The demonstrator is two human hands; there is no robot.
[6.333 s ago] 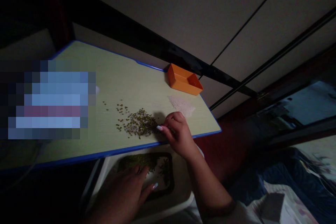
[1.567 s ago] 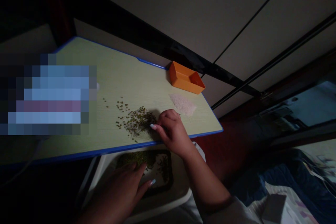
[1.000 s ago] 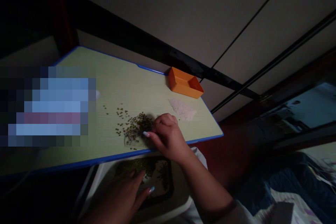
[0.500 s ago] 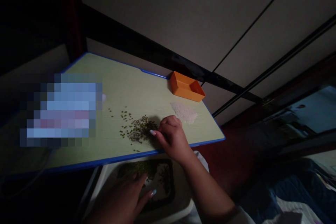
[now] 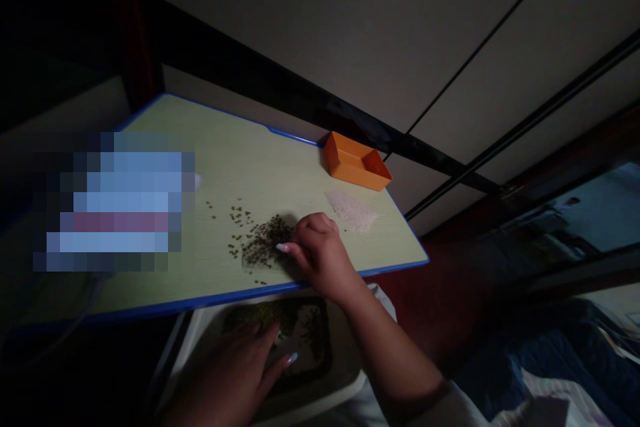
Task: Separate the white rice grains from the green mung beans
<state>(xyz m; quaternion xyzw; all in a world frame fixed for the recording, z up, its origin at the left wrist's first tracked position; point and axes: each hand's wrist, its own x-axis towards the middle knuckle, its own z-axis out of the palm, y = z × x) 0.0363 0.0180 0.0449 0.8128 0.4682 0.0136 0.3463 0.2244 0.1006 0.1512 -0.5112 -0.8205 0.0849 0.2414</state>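
Observation:
On the pale, blue-edged table, my right hand rests at the right side of a loose pile of small dark green beans mixed with paler grains. Its fingers are curled under with the thumb pointing left over the pile; what they pinch, if anything, is hidden. Behind that hand lies a heap of white grains like rice. Lower down, my left hand reaches with fingers apart over a dark-rimmed tray, touching or just above green beans gathered at its far side.
An orange box stands at the table's back right corner. A blurred-out object with a cable occupies the left side. The tray lies in or on a pale bin below the front edge. Dark blue cloth is at lower right.
My right hand has shifted slightly left and up, its thumb now further over the bean pile. A small dark bean shows right of its knuckles. My left hand has hardly moved.

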